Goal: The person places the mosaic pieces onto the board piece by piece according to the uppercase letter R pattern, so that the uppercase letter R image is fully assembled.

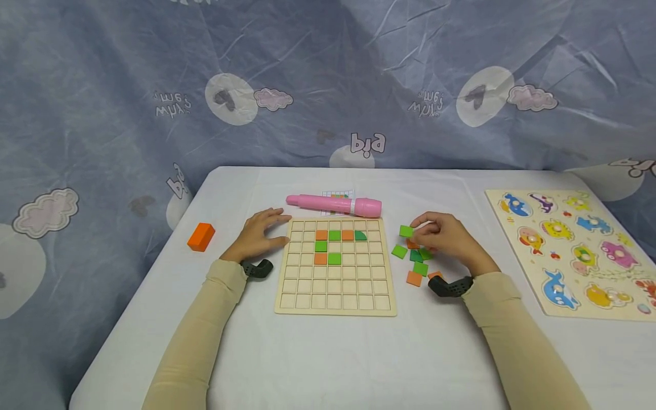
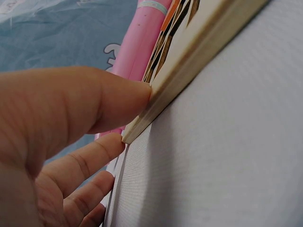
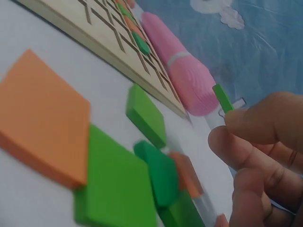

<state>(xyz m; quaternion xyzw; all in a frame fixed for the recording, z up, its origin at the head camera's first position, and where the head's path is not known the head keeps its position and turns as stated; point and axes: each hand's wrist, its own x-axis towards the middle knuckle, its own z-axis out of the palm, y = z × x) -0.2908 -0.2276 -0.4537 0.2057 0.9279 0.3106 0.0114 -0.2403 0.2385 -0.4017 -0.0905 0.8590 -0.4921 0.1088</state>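
A square wooden grid board lies on the table, with several orange and green tiles in its upper cells and a dark green quarter-round piece. My left hand rests at the board's upper left side, thumb tip against its edge, fingers spread loosely. To the right of the board, my right hand pinches a light green square tile between thumb and index finger. Beneath and beside that hand lie loose tiles, among them an orange one, a light green one and a dark green one.
A pink marker-shaped cylinder lies behind the board, over a small printed card. An orange block sits at the left. On the right lies a wooden animal puzzle board. A patterned blue-grey cloth hangs behind the table.
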